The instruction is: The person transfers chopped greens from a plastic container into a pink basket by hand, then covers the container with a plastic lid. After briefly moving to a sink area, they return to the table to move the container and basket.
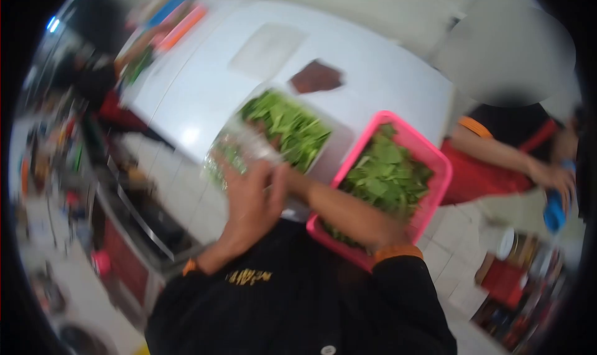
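Observation:
My left hand point(252, 196) is against the near side of a clear plastic bag point(233, 153) with greens in it; whether its fingers grip the bag is blurred. My right hand point(273, 150) reaches across to the bag's opening, beside cut green leaves point(298, 128) in a white container point(333, 147). Its fingers are mostly hidden by the bag and my left hand. Under my right forearm stands a pink basket point(440, 181) holding leafy greens point(385, 168).
On the white table point(205, 63) lie a dark red cloth-like piece point(317, 77) and a pale translucent sheet point(267, 49). A person point(510, 137) at the right holds something blue point(553, 212). Another person point(96, 84) is at the left, near an orange-pink tray point(181, 28).

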A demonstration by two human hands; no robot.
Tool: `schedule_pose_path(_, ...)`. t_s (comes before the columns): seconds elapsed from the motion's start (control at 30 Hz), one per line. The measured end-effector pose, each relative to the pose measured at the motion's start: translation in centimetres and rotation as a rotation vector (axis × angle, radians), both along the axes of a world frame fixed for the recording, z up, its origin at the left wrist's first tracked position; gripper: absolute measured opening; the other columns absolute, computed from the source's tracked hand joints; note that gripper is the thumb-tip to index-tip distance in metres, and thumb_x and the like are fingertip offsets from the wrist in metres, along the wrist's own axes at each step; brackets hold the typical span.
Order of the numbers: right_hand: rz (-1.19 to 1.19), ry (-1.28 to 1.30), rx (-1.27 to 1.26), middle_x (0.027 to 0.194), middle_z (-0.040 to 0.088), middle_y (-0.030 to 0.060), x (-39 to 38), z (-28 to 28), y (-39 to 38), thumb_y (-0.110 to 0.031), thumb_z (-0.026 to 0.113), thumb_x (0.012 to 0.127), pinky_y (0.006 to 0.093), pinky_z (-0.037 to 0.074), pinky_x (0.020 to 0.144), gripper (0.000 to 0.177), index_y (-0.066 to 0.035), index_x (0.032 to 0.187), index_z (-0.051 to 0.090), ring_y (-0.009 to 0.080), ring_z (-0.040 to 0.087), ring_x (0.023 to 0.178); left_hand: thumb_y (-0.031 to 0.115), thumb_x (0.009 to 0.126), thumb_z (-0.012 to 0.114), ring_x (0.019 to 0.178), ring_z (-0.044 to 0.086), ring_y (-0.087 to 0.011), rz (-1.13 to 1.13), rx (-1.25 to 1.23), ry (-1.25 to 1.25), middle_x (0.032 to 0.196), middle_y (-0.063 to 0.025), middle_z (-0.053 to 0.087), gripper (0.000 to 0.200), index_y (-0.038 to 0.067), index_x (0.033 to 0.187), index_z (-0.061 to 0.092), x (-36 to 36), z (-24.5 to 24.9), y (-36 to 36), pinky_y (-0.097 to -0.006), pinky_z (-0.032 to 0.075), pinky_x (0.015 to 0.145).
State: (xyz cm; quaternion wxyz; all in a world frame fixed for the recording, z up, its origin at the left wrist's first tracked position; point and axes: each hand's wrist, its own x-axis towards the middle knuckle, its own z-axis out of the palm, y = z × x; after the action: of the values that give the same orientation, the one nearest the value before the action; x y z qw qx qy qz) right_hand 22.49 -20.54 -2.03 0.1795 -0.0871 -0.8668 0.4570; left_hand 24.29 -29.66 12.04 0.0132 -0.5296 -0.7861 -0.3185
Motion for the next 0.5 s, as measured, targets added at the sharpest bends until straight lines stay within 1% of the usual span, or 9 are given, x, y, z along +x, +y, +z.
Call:
schedule_pose_path(0.03,0.053,0.050,-0.136,0.129,0.046,0.0198,0.9,0.7,-0.2,-0.038,0.056,0.088,0.0606,0.041,0.089,0.052,-0.011,0.132,0.049,0.0457,0.046,0.111,0.010,0.090,0.061,0.065,0.062,-0.0326,0.041,-0.027,0.013,0.071,-0.0132,0.062,0.009,0.002,0.086,0.060,0.6,-0.1,0.4,-0.0537,0.033,0.100)
schedule_pose_path(0.1,0.120,0.116,-0.419,0.122,0.051,0.0181,1.8,1.8,-0.1,-0.036,0.051,0.091,0.0546,0.044,0.087,0.047,-0.009,0.130,0.050,0.0410,0.051,0.104,0.011,0.091,0.061,0.063,0.062,-0.0340,0.054,-0.037,0.096,0.066,-0.0111,0.062,0.012,0.003,0.083,0.057,1.0,0.4,0.3,-0.0642,0.014,0.109)
schedule_pose_path(0.13,0.129,0.135,-0.535,0.119,0.053,0.0173,2.0,2.1,-0.1,-0.035,0.049,0.093,0.0516,0.046,0.085,0.045,-0.008,0.129,0.050,0.0386,0.053,0.100,0.012,0.091,0.061,0.060,0.062,-0.0341,0.055,-0.018,0.041,0.064,-0.0098,0.062,0.014,0.004,0.081,0.056,1.2,0.6,-0.3,-0.0673,0.005,0.110)
schedule_pose_path(0.2,0.078,0.152,-0.617,0.112,0.058,0.0157,1.3,2.0,1.3,-0.033,0.044,0.096,0.0456,0.049,0.083,0.041,-0.006,0.127,0.050,0.0338,0.058,0.093,0.014,0.093,0.060,0.058,0.063,-0.0317,0.126,-0.031,-0.043,0.060,-0.0080,0.062,0.017,0.003,0.081,0.055,1.0,2.1,-1.1,-0.0651,0.006,0.111)
schedule_pose_path(0.23,0.041,0.143,-0.522,0.109,0.060,0.0149,0.3,1.3,2.3,-0.032,0.042,0.098,0.0426,0.051,0.081,0.040,-0.005,0.125,0.051,0.0315,0.061,0.090,0.015,0.093,0.059,0.057,0.064,-0.0305,0.141,-0.023,-0.071,0.059,-0.0071,0.061,0.018,0.003,0.081,0.054,0.9,2.4,-1.5,-0.0640,0.006,0.111)
schedule_pose_path(0.27,-0.052,0.151,0.032,0.107,0.060,0.0171,-0.1,0.3,3.9,-0.024,0.050,0.094,0.0433,0.051,0.080,0.036,-0.004,0.123,0.052,0.0352,0.061,0.089,0.015,0.094,0.059,0.058,0.064,-0.0318,0.176,0.027,-0.124,0.060,-0.0078,0.063,0.017,0.003,0.082,0.054,0.7,2.2,-2.0,-0.0658,0.004,0.110)
schedule_pose_path(0.33,-0.015,-0.038,0.292,0.116,0.060,0.0204,0.5,3.7,5.8,-0.016,0.064,0.081,0.0387,0.049,0.090,0.046,-0.005,0.125,0.056,0.0354,0.061,0.103,0.015,0.094,0.057,0.059,0.064,-0.0344,0.218,0.125,-0.216,0.063,-0.0093,0.066,0.015,0.004,0.084,0.055,0.2,1.4,-3.4,-0.0696,0.002,0.108)
schedule_pose_path(0.37,-0.009,-0.140,0.408,0.121,0.060,0.0220,0.9,5.2,6.4,-0.013,0.071,0.075,0.0365,0.047,0.094,0.053,-0.006,0.125,0.057,0.0355,0.060,0.110,0.013,0.095,0.056,0.062,0.069,-0.0298,0.254,0.129,-0.328,0.062,-0.0072,0.065,0.016,0.002,0.083,0.054,0.1,1.6,-4.0,-0.0647,-0.003,0.111)
schedule_pose_path(0.5,-0.025,-0.011,0.040,0.113,0.067,0.0131,2.9,7.1,8.4,-0.009,0.072,0.075,0.0351,0.049,0.088,0.042,-0.007,0.116,0.063,0.0301,0.064,0.100,0.014,0.097,0.055,0.069,0.071,-0.0215,0.267,0.266,-0.391,0.065,-0.0058,0.068,0.021,0.000,0.081,0.054,0.1,0.7,-5.2,-0.0571,-0.017,0.112)
